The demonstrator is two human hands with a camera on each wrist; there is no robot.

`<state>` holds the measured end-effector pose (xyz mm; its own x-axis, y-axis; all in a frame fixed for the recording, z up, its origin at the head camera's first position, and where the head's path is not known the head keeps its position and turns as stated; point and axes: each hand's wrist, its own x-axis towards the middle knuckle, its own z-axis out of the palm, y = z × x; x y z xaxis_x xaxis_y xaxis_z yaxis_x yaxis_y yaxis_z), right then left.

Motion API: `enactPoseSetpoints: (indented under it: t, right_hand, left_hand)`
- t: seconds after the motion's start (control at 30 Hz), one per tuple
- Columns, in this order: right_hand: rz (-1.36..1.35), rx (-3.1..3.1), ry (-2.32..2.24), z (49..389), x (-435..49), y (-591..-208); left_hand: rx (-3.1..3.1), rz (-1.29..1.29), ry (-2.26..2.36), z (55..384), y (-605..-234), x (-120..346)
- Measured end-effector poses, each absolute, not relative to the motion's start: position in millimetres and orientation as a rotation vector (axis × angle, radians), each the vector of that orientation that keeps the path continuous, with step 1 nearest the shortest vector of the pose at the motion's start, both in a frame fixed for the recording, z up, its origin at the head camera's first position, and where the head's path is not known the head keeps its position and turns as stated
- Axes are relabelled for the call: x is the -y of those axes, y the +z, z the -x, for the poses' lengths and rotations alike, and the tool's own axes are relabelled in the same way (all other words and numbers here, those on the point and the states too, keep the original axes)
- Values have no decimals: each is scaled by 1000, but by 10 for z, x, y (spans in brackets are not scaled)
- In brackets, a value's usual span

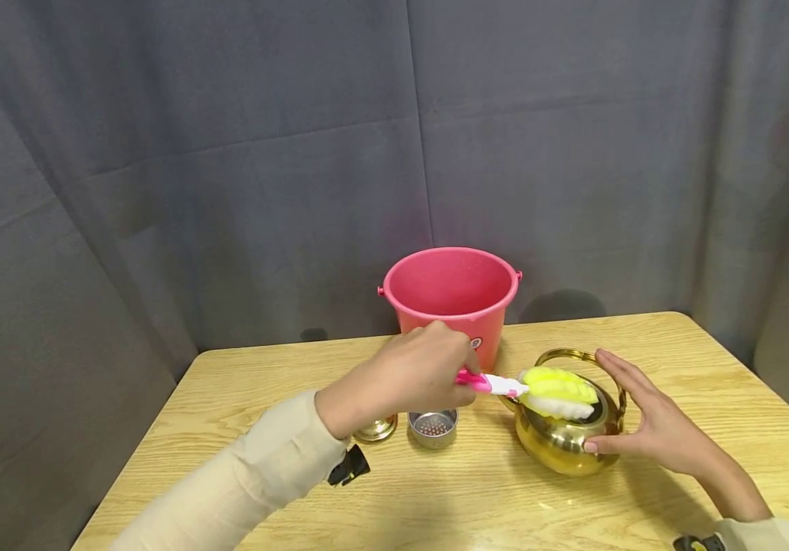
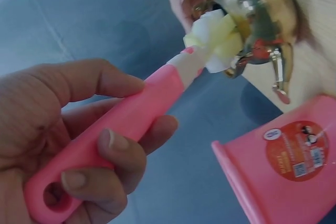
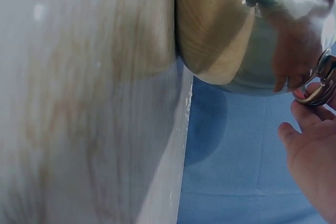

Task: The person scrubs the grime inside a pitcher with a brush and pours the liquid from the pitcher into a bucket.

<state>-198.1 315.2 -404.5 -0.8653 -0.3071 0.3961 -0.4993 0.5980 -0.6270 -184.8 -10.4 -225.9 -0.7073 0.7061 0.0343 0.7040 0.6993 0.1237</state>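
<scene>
A sponge brush [image 2: 147,103] is found between the two hands, at the right half of the worktop [image 1: 263,371]. Its pink handle is gripped by the left hand [image 1: 428,371], with the fingers bent around it and the thumb and fingertips pressed on it. The brush is pointed away from that hand, toward the right edge of the worktop. Its soft yellow and white head is held over the mouth of a shiny gold teapot [image 1: 552,440]; how far in it goes cannot be told.

The teapot is stood upright on the worktop, nearer to the right edge than to the left. It is held by the right hand [image 1: 666,425], with thumb and fingers set wide apart: the thumb is laid on the pot's round side, and the fingers are put at its handle. The brush's head is seen just to the left of this hand, apart from it.

Near the back edge, around its middle, a pink bucket [image 1: 452,279] is seen. In front of it a small metal strainer [image 1: 433,440] is set down. A gold lid [image 1: 376,430] is seen just left of the strainer, partly hidden by the left arm. Behind the back edge, a gray curtain [image 1: 263,191] is hung.
</scene>
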Motion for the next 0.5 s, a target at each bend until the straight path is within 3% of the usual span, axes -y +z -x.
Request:
enactPoseSetpoints:
  t: [0.5]
  right_hand:
    - [-670, 2573, 1106, 1982, -3157, -4042]
  left_hand:
    - [-2898, -1156, 68, 1859, -2167, -126]
